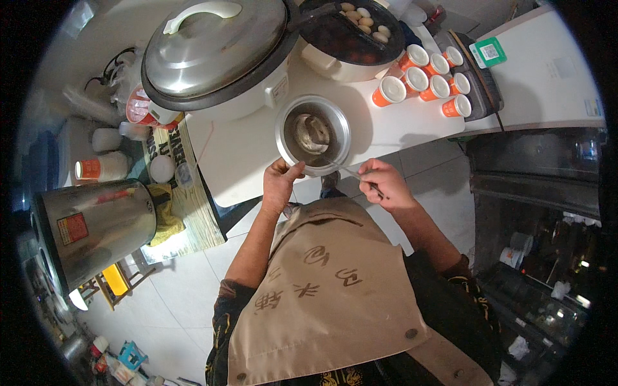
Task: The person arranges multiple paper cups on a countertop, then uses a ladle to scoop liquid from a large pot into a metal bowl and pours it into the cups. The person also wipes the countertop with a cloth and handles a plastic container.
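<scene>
A round metal pot [342,115] stands at the near edge of the white table, with a pale mass [310,134] lying in brownish liquid inside it. My left hand [280,186] grips the pot's near left rim, thumb on top. In my right hand [384,183] is the handle of a thin metal utensil [343,169], which slants leftward over the near rim into the pot. The tip of the utensil cannot be made out clearly.
A large lidded cooker [212,53] and a pot of eggs [352,29] in dark liquid stand behind. Several lidded orange paper cups [390,90] are at the right of the white table [231,159]. A steel cylindrical container [101,227] is on the left, by a yellow cloth [166,217].
</scene>
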The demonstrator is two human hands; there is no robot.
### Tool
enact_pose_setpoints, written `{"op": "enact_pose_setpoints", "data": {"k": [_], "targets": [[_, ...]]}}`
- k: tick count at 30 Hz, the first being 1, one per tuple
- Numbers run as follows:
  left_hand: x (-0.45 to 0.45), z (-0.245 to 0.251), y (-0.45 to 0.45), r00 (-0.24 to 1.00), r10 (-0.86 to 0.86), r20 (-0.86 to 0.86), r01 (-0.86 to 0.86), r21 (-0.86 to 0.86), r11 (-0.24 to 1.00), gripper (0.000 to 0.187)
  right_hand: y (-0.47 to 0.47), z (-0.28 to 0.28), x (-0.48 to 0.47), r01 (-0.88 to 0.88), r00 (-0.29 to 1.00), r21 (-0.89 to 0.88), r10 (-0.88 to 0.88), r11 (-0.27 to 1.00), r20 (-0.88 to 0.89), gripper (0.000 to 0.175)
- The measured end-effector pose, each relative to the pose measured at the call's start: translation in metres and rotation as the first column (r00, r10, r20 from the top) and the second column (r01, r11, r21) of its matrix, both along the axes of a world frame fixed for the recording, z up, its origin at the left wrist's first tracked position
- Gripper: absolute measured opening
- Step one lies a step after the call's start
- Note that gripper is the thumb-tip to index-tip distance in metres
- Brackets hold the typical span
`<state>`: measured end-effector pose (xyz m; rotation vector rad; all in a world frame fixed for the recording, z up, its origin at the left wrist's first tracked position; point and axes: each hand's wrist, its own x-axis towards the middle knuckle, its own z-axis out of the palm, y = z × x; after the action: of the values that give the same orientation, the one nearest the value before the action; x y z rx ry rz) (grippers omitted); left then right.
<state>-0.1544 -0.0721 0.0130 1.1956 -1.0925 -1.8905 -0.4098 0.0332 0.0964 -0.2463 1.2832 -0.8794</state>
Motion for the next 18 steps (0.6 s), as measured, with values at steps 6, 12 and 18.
{"op": "enact_pose_setpoints", "data": {"k": [6, 12, 18], "targets": [[0.009, -0.009, 0.012, 1.000, -0.017, -0.010, 0.017, 0.024, 1.000, 0.016, 0.001, 0.018, 0.016, -0.480, 0.600, -0.054, 0.282, 0.876, -0.749, 0.007], [0.007, -0.008, 0.017, 1.000, 0.006, 0.007, -0.006, 0.040, 0.999, 0.016, -0.006, 0.022, 0.006, -0.456, 0.692, -0.020, 0.340, 0.890, -0.637, 0.009], [0.014, -0.005, 0.011, 0.992, -0.052, 0.118, 0.056, -0.025, 0.998, 0.017, 0.000, 0.004, 0.010, -0.653, 0.295, -0.042, 0.202, 0.756, -0.934, 0.008]]}}
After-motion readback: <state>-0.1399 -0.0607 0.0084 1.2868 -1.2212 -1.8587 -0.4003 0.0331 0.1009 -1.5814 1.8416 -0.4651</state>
